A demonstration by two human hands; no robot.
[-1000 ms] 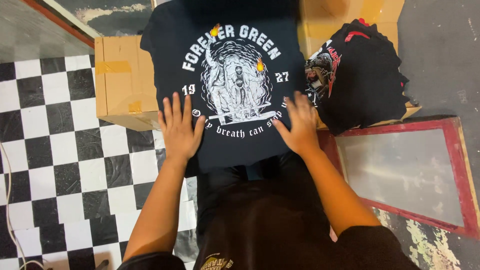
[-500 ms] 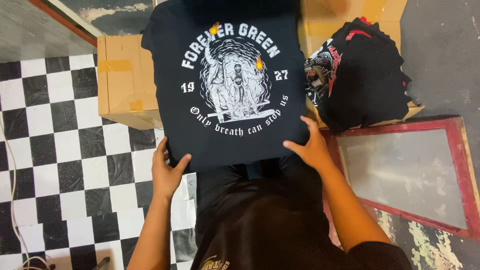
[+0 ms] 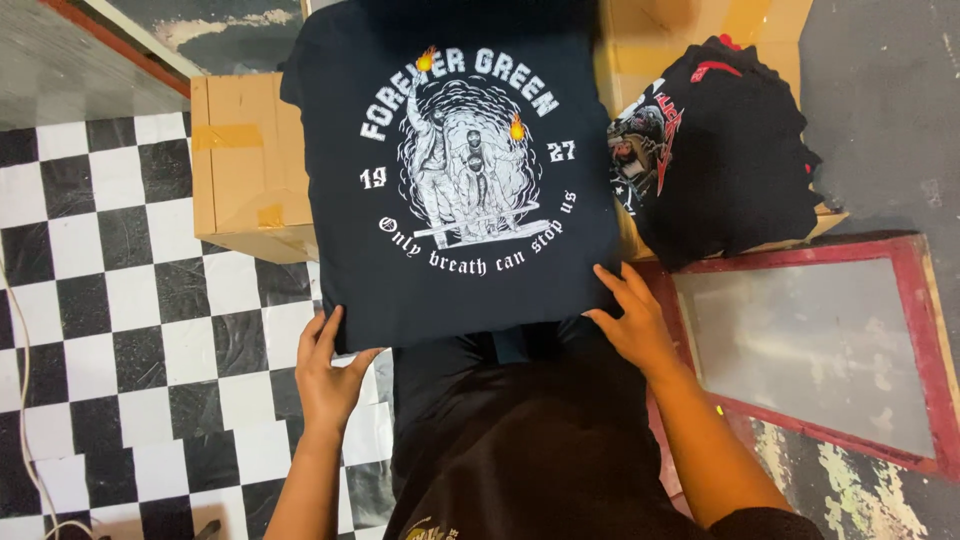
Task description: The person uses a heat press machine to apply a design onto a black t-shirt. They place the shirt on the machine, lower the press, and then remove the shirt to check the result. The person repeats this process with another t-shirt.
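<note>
Both of our hands have drawn back from the printed area to the near hem since one second ago: they lay flat just below the white graphic then, and now sit at the two lower corners.

We count one navy t-shirt (image 3: 450, 180), laid flat and print-up. It rests across one cardboard box (image 3: 245, 165), and its lower edge overhangs toward us. Its print is one round white graphic with figures at the centre and two small flame marks.

Our left hand (image 3: 328, 372) is at the lower left corner of the shirt; its fingers (image 3: 322, 335) curl up to the hem, the thumb spread, touching the cloth. Our right hand (image 3: 632, 322) is at the lower right corner, its fingers (image 3: 607, 283) extended and pressing on the edge. We cannot tell whether either hand pinches the fabric.

One pile of dark garments (image 3: 725, 150), with red and white printing, sits just right of the shirt on the cardboard.

One red-framed screen (image 3: 810, 350) lies flat at the right, near our right forearm.

Surface below: black-and-white checkered floor (image 3: 110, 300) at the left, grey concrete at the right.
</note>
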